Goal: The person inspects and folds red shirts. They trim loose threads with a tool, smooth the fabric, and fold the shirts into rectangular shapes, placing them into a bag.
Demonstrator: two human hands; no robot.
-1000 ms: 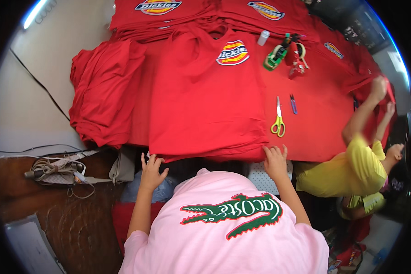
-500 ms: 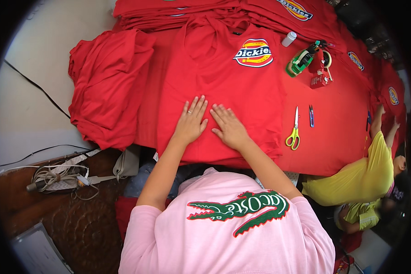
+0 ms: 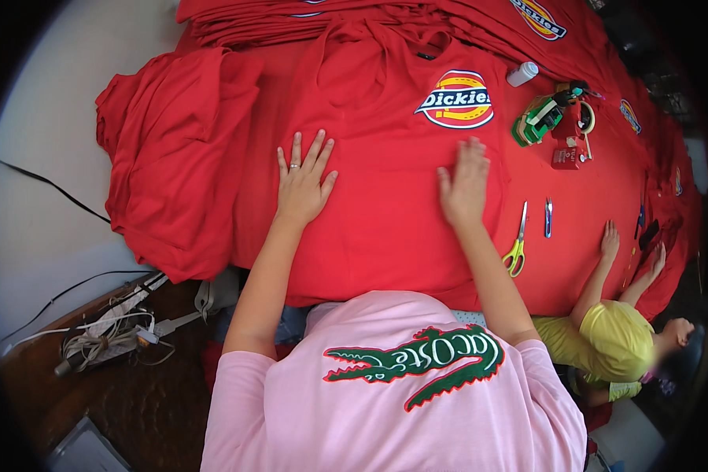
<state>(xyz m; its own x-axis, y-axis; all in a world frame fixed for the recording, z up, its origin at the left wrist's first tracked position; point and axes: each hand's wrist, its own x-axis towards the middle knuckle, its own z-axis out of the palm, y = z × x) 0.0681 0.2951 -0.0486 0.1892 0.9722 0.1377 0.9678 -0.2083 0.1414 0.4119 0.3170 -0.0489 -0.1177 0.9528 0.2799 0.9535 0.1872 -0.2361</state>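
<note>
A red shirt [image 3: 385,212] with a colourful oval badge [image 3: 458,101] on its chest lies spread before me, neckline at the far end. My left hand [image 3: 305,182] rests flat on its left part, fingers spread, a ring on one finger. Over the shirt's right part is my right hand [image 3: 465,187], fingers straight and thumb apart, slightly blurred; whether it presses on the cloth I cannot tell. Neither hand grasps anything. To the right of the shirt lie yellow-handled scissors [image 3: 514,256] and small blue thread snips [image 3: 548,219].
A crumpled red garment heap [image 3: 177,165] lies left, folded red shirts [image 3: 252,25] are stacked behind. At far right are a white cylinder [image 3: 522,74], a green tape dispenser [image 3: 531,126] and a small red box [image 3: 566,158]. A co-worker in yellow [image 3: 617,338] reaches onto the table.
My hands have moved apart across the shirt, left hand leftward, right hand rightward, both slightly farther out. The view has shifted a little. The co-worker's arms now lie nearer the table's front.
</note>
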